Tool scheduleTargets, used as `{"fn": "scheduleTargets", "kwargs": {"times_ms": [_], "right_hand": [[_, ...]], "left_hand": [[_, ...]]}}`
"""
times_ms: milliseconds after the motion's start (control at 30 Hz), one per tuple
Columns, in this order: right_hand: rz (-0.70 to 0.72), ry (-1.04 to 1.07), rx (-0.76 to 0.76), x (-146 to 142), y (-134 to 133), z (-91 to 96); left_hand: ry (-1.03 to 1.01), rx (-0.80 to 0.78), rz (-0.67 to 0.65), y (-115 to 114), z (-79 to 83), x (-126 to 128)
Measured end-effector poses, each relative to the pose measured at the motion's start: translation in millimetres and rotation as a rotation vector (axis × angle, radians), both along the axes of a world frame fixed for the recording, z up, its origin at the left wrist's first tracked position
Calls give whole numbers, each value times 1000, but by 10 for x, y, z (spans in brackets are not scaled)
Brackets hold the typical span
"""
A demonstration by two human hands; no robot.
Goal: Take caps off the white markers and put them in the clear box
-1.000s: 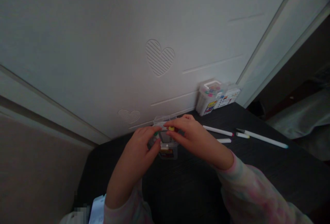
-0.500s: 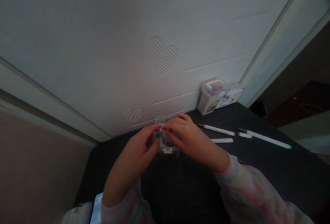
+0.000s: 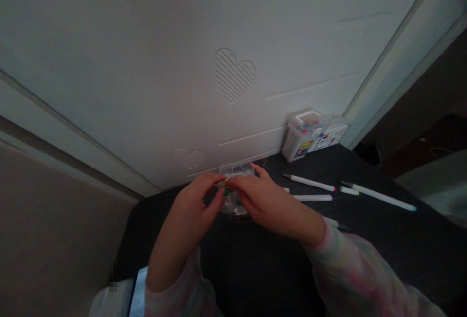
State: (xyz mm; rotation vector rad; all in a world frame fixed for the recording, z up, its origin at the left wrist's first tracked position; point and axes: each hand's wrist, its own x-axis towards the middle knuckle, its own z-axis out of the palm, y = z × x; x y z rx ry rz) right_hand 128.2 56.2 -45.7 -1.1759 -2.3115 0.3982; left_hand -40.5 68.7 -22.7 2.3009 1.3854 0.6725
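Both hands meet over a small clear plastic box (image 3: 237, 165) with a raised lid, which stands on the dark table near the white panel. Curled at the box's left side, my left hand (image 3: 197, 202) has its thumb and index finger close about a small yellow piece (image 3: 224, 183) and a green piece (image 3: 226, 192). My right hand (image 3: 260, 195) reaches across the box from the right, its bent fingertips against the same spot. Those fingers cover much of the box, and what exactly they pinch is too small and dark to name.
White felt-tip pens lie to the right, among them a pen with a pink end (image 3: 314, 182), a blue-ended pen (image 3: 383, 197) and a short white cap (image 3: 349, 191). A clear case of markers (image 3: 301, 137) stands against the panel. A phone-like object (image 3: 138, 292) is at lower left.
The view has shifted slightly. My right fingertips have moved a little left and down towards my left fingers, and a yellow piece now shows between them.
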Motion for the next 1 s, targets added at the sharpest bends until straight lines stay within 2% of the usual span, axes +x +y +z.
{"fn": "scheduleTargets", "kwargs": {"times_ms": [233,467,667,733,833,1000], "right_hand": [[14,57,-9,2,-10,39],[-24,133,-4,176,12,127],[-129,335,-93,404,-42,290],[-150,455,-126,463,-68,314],[-145,767,-166,513,-83,305],[14,1369,-300,531,-78,328]], "left_hand": [[21,51,-68,50,-21,21],[65,54,-35,-46,73,0],[19,83,25,-142,162,19],[20,84,32,-138,152,32],[40,98,31,-103,101,38],[52,112,46,-72,47,42]]}}
